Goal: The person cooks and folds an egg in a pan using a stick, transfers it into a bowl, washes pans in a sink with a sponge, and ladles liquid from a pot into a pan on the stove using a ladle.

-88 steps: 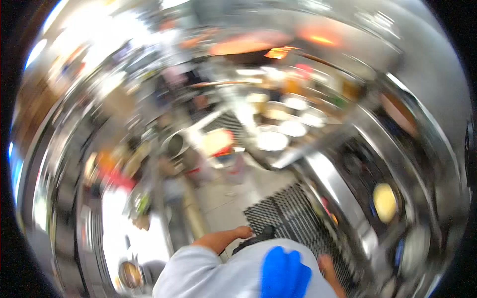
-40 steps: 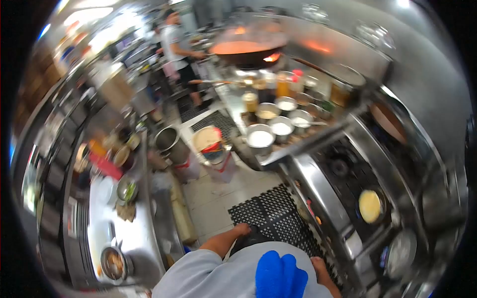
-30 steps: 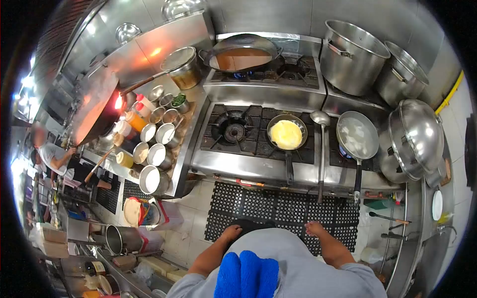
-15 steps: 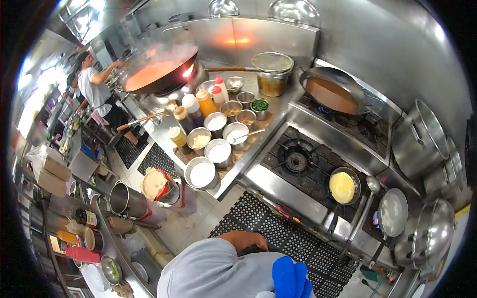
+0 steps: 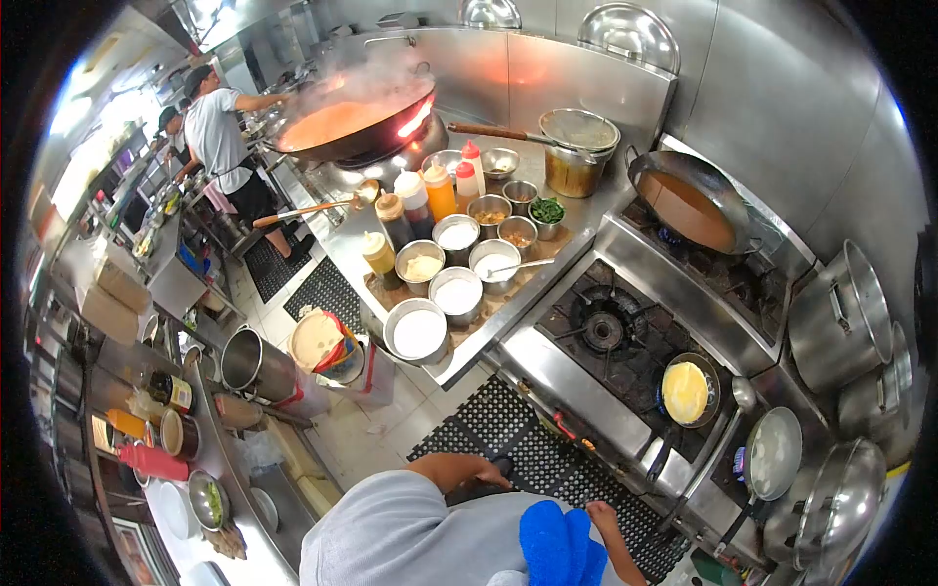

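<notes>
My left hand [image 5: 491, 475] hangs low beside my body over the black rubber mat [image 5: 464, 430]. Its fingers look loose, and nothing shows in them. On my other side, my right hand [image 5: 600, 514] is in front of the stove; its fingers are too small to make out. The stove thing nearest to it is a small frying pan [image 5: 716, 388] with a round yellow egg-like layer [image 5: 685, 393] in it. A second, pale-coated pan [image 5: 775, 454] sits to the right. Between them lies a long-handled ladle [image 5: 744, 393]. A blue cloth [image 5: 549, 542] is at my shoulder.
A counter holds several metal tubs [image 5: 415, 332] and squeeze bottles [image 5: 440, 192]. Behind are a lidded pot [image 5: 578, 166], a wok of brown liquid [image 5: 689, 210] and a steaming wok [image 5: 342, 132] with flames. Buckets [image 5: 322, 342] stand on the floor. A co-worker [image 5: 217, 137] works at the far left.
The view has shifted, so the counter and stove sit further right and slightly lower. My right hand and forearm have come into view. My left hand shows lower and further left.
</notes>
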`<move>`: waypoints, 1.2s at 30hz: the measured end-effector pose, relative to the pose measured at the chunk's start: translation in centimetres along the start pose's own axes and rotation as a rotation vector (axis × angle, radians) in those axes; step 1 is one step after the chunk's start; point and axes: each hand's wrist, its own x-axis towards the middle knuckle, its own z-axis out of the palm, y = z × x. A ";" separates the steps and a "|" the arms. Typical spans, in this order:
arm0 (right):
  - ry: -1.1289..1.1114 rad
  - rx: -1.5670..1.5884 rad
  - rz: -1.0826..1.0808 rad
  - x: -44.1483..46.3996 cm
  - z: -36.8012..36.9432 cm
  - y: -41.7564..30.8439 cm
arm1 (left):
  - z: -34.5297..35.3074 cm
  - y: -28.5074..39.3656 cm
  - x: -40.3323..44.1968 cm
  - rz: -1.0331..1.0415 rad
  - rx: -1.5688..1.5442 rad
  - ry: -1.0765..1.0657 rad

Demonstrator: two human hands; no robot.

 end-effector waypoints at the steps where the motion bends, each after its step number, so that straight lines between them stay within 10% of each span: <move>1: -0.004 -0.006 -0.011 0.5 -0.6 0.5 | 0.5 0.6 -0.8 -0.080 -0.036 0.064; 5: -0.106 -0.150 -0.034 0.1 -3.0 2.0 | 3.1 7.0 -6.3 -0.305 -0.120 0.221; 8: -0.057 -0.289 -0.412 2.9 -6.1 13.1 | 4.8 14.1 -9.2 0.268 -0.079 0.459; 11: -0.090 -0.317 -0.153 1.2 -9.7 16.4 | 8.2 23.5 -14.6 0.807 -0.404 0.654; 19: -0.057 -0.196 0.090 -1.6 -14.1 19.7 | 19.1 41.2 -34.0 1.696 0.305 0.595; 22: -0.045 -0.135 0.090 -1.8 -13.5 18.7 | 21.7 43.6 -36.0 1.746 0.319 0.450; 28: -0.020 -0.082 0.084 -2.7 -12.1 16.3 | 23.0 42.9 -39.8 1.793 0.592 1.055; 36: 0.003 -0.116 0.137 -2.7 -10.7 14.7 | 12.5 36.2 -33.3 1.278 0.378 0.514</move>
